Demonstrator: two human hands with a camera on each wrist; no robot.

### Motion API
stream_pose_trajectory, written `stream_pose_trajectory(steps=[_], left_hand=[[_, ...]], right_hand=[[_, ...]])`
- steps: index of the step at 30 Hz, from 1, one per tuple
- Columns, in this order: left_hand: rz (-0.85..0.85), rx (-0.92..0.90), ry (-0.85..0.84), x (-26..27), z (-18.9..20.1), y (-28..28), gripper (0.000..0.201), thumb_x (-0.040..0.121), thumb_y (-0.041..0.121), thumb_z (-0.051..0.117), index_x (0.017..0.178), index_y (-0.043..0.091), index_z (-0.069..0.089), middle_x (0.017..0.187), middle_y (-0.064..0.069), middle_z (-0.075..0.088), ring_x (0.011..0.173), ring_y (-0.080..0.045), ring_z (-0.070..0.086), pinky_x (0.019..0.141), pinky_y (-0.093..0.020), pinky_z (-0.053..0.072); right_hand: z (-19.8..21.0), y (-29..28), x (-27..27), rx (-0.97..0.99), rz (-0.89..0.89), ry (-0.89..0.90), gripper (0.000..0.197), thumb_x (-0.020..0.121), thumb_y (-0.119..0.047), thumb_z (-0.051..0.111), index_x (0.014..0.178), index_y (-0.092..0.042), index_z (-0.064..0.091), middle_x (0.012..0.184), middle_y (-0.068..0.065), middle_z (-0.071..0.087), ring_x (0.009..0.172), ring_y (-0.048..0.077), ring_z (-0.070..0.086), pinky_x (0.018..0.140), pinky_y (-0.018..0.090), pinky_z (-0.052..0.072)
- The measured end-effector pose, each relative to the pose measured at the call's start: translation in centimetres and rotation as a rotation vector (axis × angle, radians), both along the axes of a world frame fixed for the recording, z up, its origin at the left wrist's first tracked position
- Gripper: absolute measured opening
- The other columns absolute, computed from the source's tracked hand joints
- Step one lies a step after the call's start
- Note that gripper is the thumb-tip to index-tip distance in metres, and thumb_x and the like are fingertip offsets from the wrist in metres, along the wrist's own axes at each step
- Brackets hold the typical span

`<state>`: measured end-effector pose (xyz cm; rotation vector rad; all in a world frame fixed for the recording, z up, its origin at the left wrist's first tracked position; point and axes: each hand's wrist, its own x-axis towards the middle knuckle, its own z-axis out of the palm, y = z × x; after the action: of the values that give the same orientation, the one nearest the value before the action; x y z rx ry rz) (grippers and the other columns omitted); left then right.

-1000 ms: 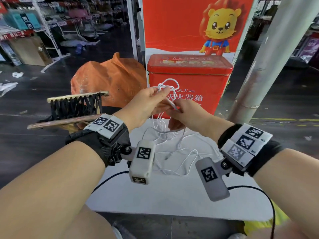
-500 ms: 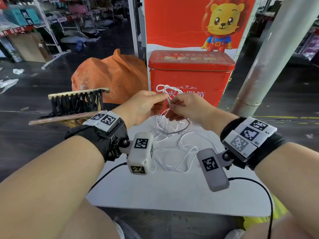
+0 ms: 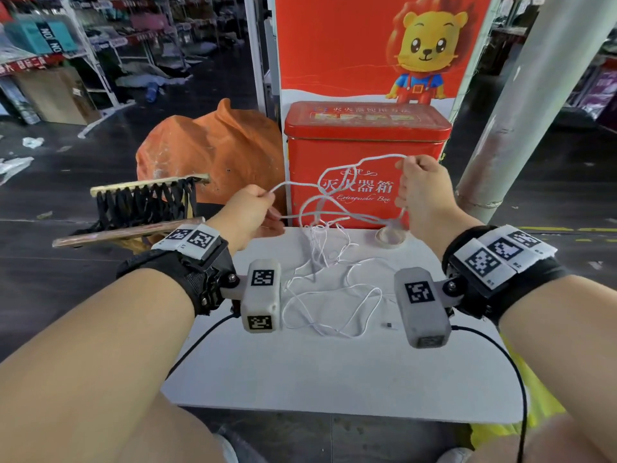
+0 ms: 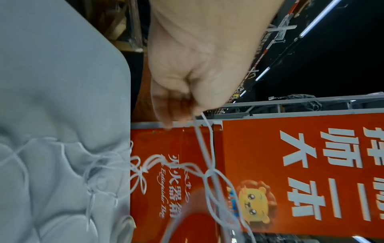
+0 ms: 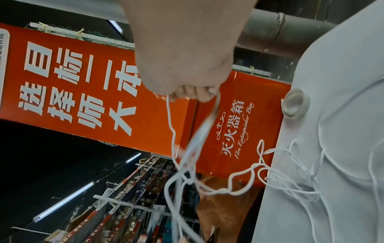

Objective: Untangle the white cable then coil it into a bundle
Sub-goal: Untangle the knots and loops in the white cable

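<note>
The left hand [image 3: 248, 208] pinches the white cable [image 3: 334, 215] between thumb and curled fingers [image 4: 166, 105], and two strands leave the pinch side by side toward a small knot [image 4: 209, 173] partway across. The right hand [image 3: 417, 192] is raised a little higher and closes its curled fingers [image 5: 195, 92] round the same cable, one strand coming out at the top of the fist and another at the bottom. Between the two hands, which are held well apart above the far edge of the table [image 3: 334, 379], the cable stretches in several crossing loops. From those loops thinner strands hang down to the table and lie below the hands in a loose tangle [image 3: 327, 295], spreading toward the person. A small dark plug-like piece [image 3: 389, 325] lies on the table near the tangle; whether it belongs to the cable cannot be told. Just below the right hand, a roll of tape [image 3: 390, 236] lies flat on the table. Behind both hands stands a red metal box [image 3: 367, 135] with white lettering, and behind that a red poster with a cartoon lion [image 3: 422, 48]. Beyond the left hand lie an orange sack [image 3: 207, 148] and a wooden frame strung with black cords [image 3: 143, 202]. A grey pillar [image 3: 521, 105] rises beyond the right hand.
</note>
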<state>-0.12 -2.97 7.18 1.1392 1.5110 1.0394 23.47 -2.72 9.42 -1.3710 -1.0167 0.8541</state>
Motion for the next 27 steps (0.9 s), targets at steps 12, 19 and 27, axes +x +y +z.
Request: stream_pose_trajectory(steps=[12,19,27], left_hand=[[-0.157,-0.051,0.411,-0.6,-1.8,-0.3,0.013,0.098,0.012,0.048,0.088,0.006,0.053,0.073,-0.011,0.057,0.060,-0.020,0.054,0.063,-0.033,0.051],[-0.151,0.242,0.085,0.6,1.1,-0.7,0.017,0.098,0.020,0.050,0.092,0.016,0.065,0.059,0.005,0.037,0.054,-0.010,0.033,0.054,-0.021,0.031],[-0.226,0.425,0.158,2.9,3.0,-1.8,0.022,0.095,0.021,0.055,0.112,0.011,0.067,0.083,0.019,0.060,0.065,0.020,0.051,0.065,0.001,0.036]], right_hand=[[0.8,-0.9,-0.3,0.159,0.152,0.049,0.026,0.098,-0.014,0.044,0.080,-0.018,0.062,0.070,-0.003,0.054,0.057,0.006,0.046,0.053,0.020,0.044],[0.9,-2.1,-0.9,-0.106,0.518,-0.294,0.019,0.089,-0.015,0.057,0.070,-0.014,0.062,0.059,-0.001,0.053,0.053,0.012,0.043,0.053,0.022,0.037],[-0.3,-0.7,-1.2,0.055,0.202,-0.709,0.014,0.093,-0.034,0.053,0.098,-0.026,0.063,0.107,-0.001,0.061,0.105,0.019,0.055,0.093,0.037,0.044]])
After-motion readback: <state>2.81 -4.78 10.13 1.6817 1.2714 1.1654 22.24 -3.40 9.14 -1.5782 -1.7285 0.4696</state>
